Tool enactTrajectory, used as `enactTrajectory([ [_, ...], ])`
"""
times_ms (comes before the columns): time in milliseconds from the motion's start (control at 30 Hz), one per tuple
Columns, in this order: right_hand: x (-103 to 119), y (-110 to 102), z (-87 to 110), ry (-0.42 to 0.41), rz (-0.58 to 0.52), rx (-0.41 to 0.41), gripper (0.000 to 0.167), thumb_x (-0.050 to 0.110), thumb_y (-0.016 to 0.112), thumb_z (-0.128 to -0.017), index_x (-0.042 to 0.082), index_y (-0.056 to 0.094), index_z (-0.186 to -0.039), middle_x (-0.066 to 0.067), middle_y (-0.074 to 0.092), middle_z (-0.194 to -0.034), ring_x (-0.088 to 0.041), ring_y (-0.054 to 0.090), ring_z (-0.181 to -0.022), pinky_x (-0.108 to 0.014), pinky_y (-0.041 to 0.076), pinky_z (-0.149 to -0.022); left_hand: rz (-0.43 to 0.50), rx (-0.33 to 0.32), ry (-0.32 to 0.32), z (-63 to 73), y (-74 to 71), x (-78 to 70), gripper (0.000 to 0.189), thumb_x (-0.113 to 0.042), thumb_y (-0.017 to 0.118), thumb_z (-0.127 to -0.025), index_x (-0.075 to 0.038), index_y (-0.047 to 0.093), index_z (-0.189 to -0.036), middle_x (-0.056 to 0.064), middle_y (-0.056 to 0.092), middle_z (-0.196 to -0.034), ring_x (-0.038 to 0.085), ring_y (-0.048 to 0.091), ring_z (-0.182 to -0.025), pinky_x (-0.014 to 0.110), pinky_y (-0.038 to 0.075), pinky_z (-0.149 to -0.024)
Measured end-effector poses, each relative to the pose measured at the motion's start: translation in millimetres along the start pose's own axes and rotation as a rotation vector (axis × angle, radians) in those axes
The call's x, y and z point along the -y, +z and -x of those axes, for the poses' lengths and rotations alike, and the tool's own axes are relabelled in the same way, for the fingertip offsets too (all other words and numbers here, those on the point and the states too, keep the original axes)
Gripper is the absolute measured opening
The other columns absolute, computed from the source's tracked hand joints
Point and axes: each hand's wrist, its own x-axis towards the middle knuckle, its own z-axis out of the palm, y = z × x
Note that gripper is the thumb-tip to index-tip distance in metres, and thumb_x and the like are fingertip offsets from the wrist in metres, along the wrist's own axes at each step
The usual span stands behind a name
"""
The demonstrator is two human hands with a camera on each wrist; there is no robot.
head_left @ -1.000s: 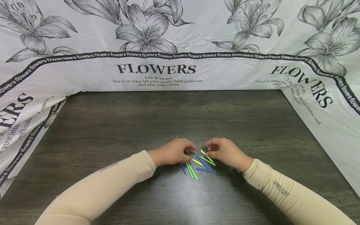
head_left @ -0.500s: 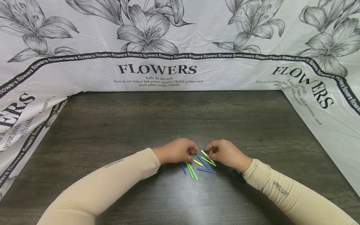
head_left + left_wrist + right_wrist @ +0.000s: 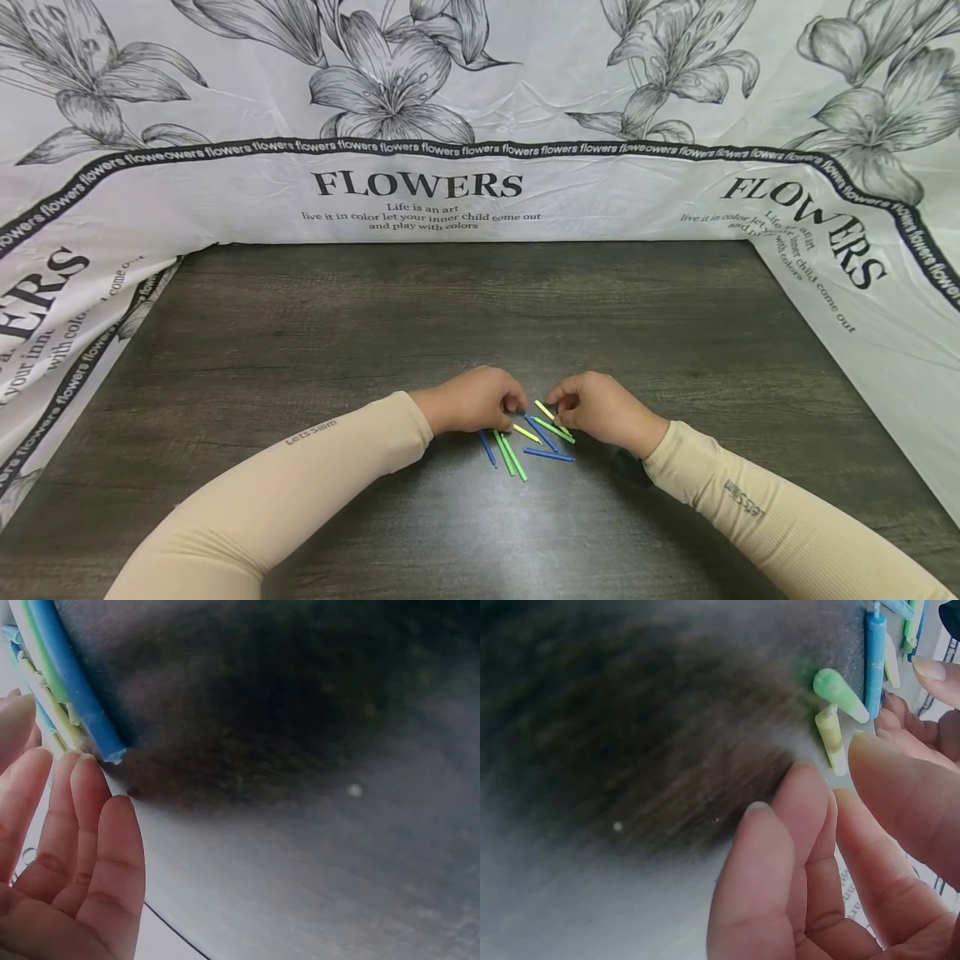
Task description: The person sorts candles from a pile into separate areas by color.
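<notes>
Thin birthday candles in blue, green and yellow lie loosely on the dark table between the hands. My left hand (image 3: pixel 476 400) is over the left side of the group, fingers loosely bent. Its thumb is close to a yellow candle (image 3: pixel 528 434); contact is unclear. In the left wrist view a blue candle (image 3: pixel 79 682) lies just beyond the fingertips. From the right, my right hand (image 3: pixel 603 408) hovers with its thumb over another yellow candle (image 3: pixel 546 409). The right wrist view shows relaxed fingers with nothing pinched, and a green candle (image 3: pixel 841 694) beyond them.
A blue candle (image 3: pixel 550 455) lies crosswise nearest the body, with a pair of green candles (image 3: pixel 515 457) to its left. The dark wooden table (image 3: pixel 450 308) stretches back to a white flower-print cloth (image 3: pixel 600 196), which also borders both sides.
My left hand has shifted slightly right, and its fingertips have come closer to the right hand. The right hand has barely moved. The candles stay as they lay.
</notes>
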Motion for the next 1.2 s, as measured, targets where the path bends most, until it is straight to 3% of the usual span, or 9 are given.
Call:
enactTrajectory([
  [167,-0.7,0.9,-1.3,-0.005,0.029,-0.004,0.02,0.0,0.071,-0.082,0.001,0.072,-0.102,-0.003,0.068,-0.083,-0.009,0.059,-0.07,-0.028,0.049,-0.063,-0.042,-0.01,0.016,-2.9,2.8,1.7,0.027,-0.003,0.076,-0.078,-0.008,0.073,-0.105,-0.001,0.063,-0.085,0.01,0.053,-0.077,0.025,0.045,-0.072],
  [500,0.2,1.2,-2.1,-0.031,0.063,0.002,0.019,-0.003,0.067,-0.082,0.002,0.073,-0.099,-0.003,0.069,-0.081,-0.008,0.058,-0.067,-0.028,0.049,-0.062,-0.037,-0.015,0.028,-5.1,2.3,1.9,0.025,0.001,0.075,-0.077,-0.008,0.074,-0.1,-0.001,0.062,-0.079,0.009,0.05,-0.071,0.023,0.043,-0.068],
  [700,3.5,1.9,-1.8,-0.029,0.087,0.001,0.021,-0.004,0.065,-0.081,0.002,0.074,-0.1,-0.003,0.069,-0.083,-0.008,0.055,-0.063,-0.027,0.047,-0.061,-0.066,0.0,0.021,-6.8,1.1,1.1,0.023,0.002,0.077,-0.074,-0.01,0.075,-0.094,-0.006,0.058,-0.073,0.007,0.048,-0.069,0.022,0.041,-0.066],
  [933,5.8,3.1,-2.5,-0.036,0.072,0.019,0.027,-0.007,0.063,-0.079,0.002,0.073,-0.103,0.002,0.061,-0.069,-0.009,0.043,-0.053,-0.026,0.04,-0.057,-0.083,0.028,0.036,-9.3,-0.7,2.4,0.024,0.003,0.077,-0.073,-0.01,0.075,-0.093,-0.008,0.056,-0.071,0.006,0.048,-0.068,0.021,0.041,-0.065],
  [1200,5.0,1.2,-2.8,-0.007,0.056,0.039,0.027,-0.006,0.065,-0.079,0.001,0.072,-0.105,0.002,0.063,-0.071,-0.009,0.047,-0.054,-0.026,0.042,-0.058,-0.057,0.048,0.035,-11.5,-1.5,2.9,0.025,0.003,0.077,-0.074,-0.009,0.075,-0.095,-0.006,0.058,-0.072,0.006,0.048,-0.067,0.02,0.041,-0.063],
])
